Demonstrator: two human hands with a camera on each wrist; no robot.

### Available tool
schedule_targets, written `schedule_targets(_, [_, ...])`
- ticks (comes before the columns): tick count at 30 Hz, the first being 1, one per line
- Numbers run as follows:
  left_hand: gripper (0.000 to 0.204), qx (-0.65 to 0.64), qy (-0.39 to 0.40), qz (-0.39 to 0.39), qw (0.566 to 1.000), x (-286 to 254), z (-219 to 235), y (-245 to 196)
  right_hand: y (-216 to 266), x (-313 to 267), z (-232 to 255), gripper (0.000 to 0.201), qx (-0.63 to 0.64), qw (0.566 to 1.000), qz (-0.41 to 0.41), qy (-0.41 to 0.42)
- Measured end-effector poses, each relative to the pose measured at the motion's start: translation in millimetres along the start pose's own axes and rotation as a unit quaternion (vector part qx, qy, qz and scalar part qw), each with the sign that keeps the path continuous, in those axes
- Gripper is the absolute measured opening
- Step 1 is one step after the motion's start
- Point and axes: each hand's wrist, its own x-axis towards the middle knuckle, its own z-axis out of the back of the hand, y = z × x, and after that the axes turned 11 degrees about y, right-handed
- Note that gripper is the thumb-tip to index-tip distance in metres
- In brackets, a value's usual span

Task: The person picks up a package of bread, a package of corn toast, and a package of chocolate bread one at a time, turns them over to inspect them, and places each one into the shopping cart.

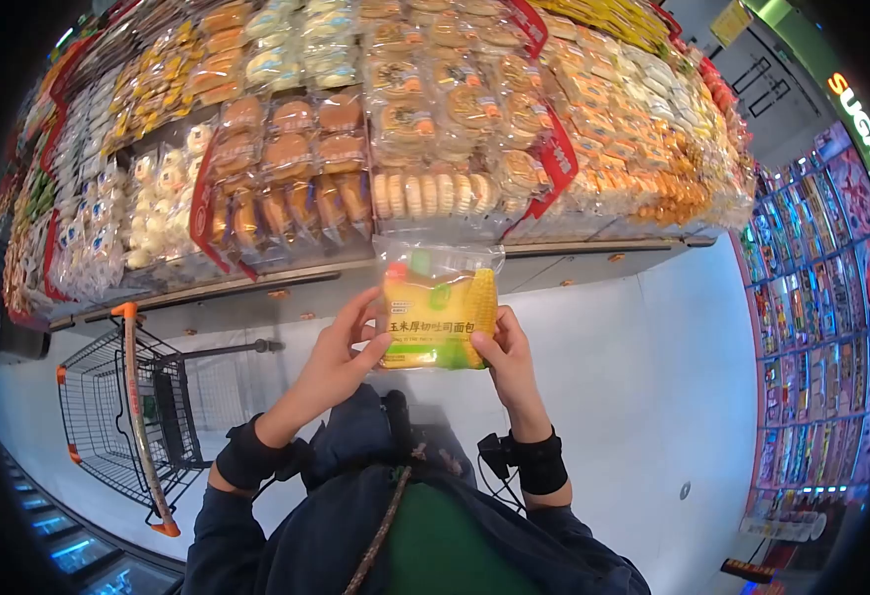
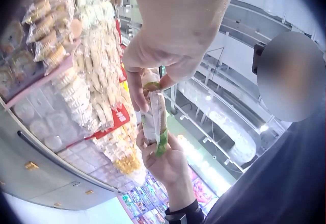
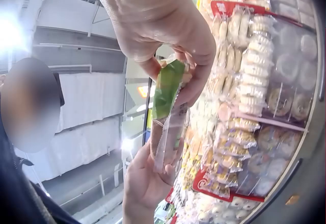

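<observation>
Both hands, left hand (image 1: 341,352) and right hand (image 1: 506,359), pinch our corn bread packet (image 1: 439,315); we should grip edges lightly, label facing us.

Supermarket aisle. A long, tiered display shelf (image 1: 375,129) is running across the upper part of the head view, carrying rows of clear-wrapped buns, cakes and biscuits, with red price tags (image 1: 558,164) hanging along its front. A pale, glossy floor (image 1: 643,397) is spreading below it. A black wire shopping cart (image 1: 122,416) with an orange-tipped handle is standing at the left, near the shelf base. A second shelving unit (image 1: 821,327) of colourful packets is lining the right side, under a green sign (image 1: 856,109) with lit lettering. In the wrist views, ceiling lights (image 2: 209,96) are glowing overhead.
</observation>
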Motion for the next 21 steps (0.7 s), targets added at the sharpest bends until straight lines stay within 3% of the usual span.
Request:
schedule_targets(8, [0.056,0.025,0.104,0.035,0.994,77,-37,6,9,-23,56,0.018,0.022,0.994,0.013,-0.103])
schedule_targets(12, [0.055,-0.01,0.14,0.047,0.989,127,-47,10,24,-5,87,0.018,0.013,0.99,0.032,-0.139])
schedule_targets(15, [0.056,0.061,0.153,0.045,0.985,168,-49,8,38,17,112,0.018,0.009,0.987,0.04,-0.157])
schedule_targets(21, [0.055,0.0,0.18,-0.005,0.984,235,-70,7,58,39,159,0.021,0.007,0.98,0.083,-0.18])
